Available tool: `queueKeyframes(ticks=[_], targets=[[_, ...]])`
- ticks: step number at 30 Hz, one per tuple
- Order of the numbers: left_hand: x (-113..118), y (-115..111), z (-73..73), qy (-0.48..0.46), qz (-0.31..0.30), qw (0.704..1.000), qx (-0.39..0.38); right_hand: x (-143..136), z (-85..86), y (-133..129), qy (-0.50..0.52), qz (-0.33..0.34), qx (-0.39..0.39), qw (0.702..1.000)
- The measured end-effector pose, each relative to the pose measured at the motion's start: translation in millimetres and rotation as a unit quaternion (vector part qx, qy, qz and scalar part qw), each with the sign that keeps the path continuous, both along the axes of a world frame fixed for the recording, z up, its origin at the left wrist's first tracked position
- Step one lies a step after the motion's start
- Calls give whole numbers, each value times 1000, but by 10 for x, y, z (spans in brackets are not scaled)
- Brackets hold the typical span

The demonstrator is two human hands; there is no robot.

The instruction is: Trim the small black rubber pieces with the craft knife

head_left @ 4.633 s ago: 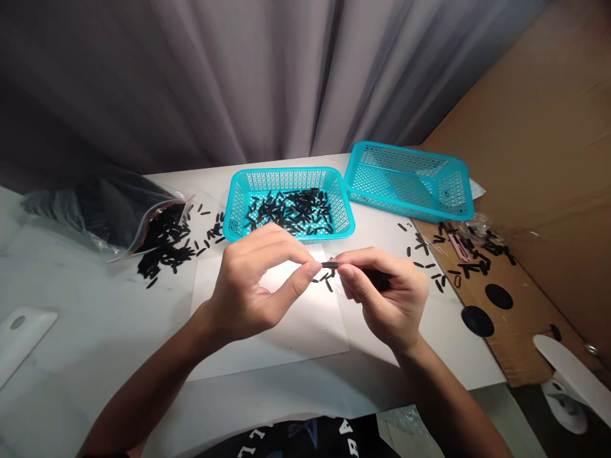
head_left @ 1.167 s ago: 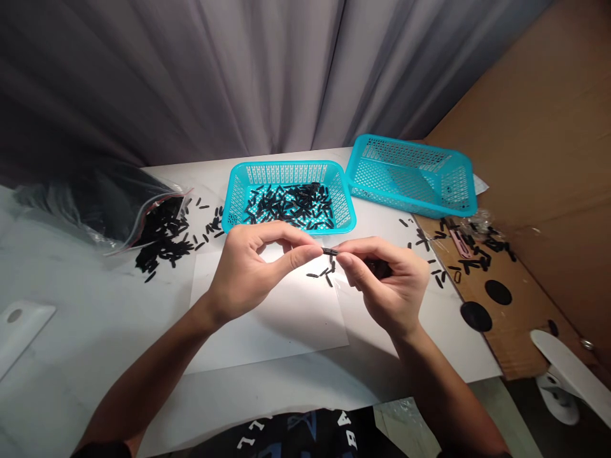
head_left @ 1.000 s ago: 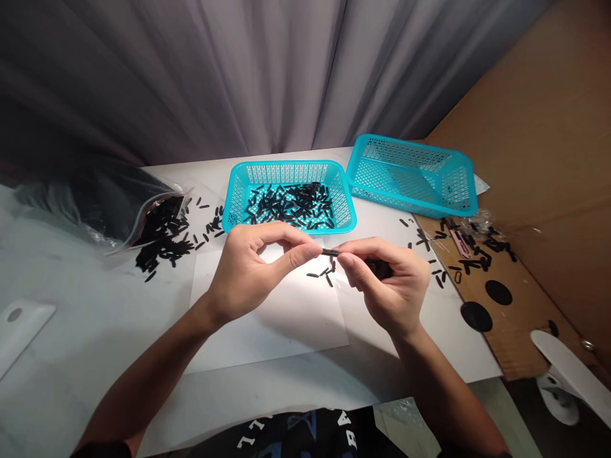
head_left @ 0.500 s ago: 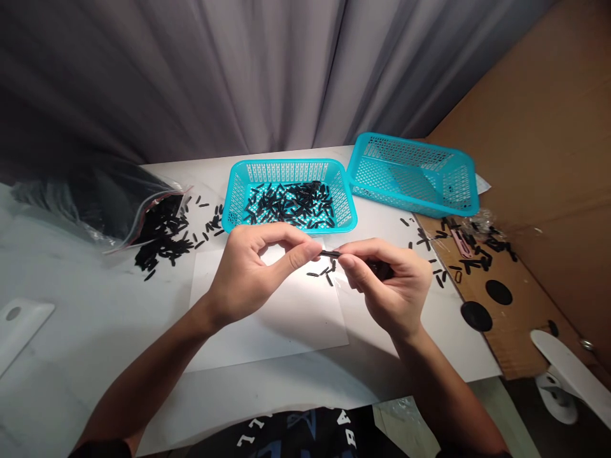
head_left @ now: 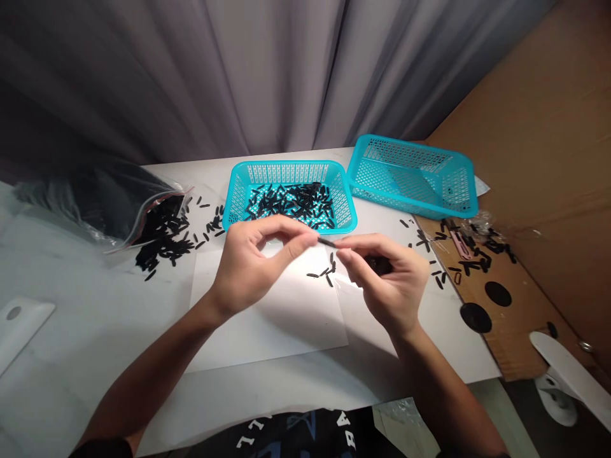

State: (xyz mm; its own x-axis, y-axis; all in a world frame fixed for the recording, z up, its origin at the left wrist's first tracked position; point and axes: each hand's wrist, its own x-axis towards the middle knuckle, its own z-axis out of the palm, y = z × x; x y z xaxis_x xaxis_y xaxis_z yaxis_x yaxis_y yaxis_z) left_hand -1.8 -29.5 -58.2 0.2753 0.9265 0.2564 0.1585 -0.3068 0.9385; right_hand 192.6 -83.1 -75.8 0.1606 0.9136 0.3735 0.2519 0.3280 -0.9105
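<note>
At centre, one piece [head_left: 326, 242] spans between the left hand [head_left: 251, 264] and right hand [head_left: 391, 277], above a sheet [head_left: 267, 334] with loose pieces [head_left: 313, 275] on it. Behind the hands a basket [head_left: 352, 213] holds more pieces [head_left: 312, 198], a second basket [head_left: 396, 198] just to its right; a bag [head_left: 90, 200] lies at middle left, two discs [head_left: 498, 294] at lower right

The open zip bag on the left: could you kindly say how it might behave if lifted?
The zip bag would probably sag, since its clear film looks thin and creased. It would likely spill more black pieces, as its mouth gapes and some already lie just outside.
</note>
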Motion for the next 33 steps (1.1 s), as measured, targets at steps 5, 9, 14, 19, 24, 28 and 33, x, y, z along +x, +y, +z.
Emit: queueKeyframes(ticks=[5,9,14,19,24,28,33], targets=[[-1,249,-269,114,100,980,127,-7,-139,165,78,92,-132,984],[52,105,-170,134,-78,983,95,-48,-215,129,-71,89,-108,988],[130,-97,-86,118,-113,984,73,-95,-255,56,-143,100,-32,984],[109,-47,-54,64,-45,997,-9,-56,-207,95,-140,80,-17,987],[91,-32,-42,121,-82,989,-10,-61,-282,86,-213,27,26,976],[65,-31,-84,199,-126,972,11,-110,-391,90,-258,34,70,963],[20,33,-38,179,-94,979,-21,-109,-341,112,-229,32,57,971]])
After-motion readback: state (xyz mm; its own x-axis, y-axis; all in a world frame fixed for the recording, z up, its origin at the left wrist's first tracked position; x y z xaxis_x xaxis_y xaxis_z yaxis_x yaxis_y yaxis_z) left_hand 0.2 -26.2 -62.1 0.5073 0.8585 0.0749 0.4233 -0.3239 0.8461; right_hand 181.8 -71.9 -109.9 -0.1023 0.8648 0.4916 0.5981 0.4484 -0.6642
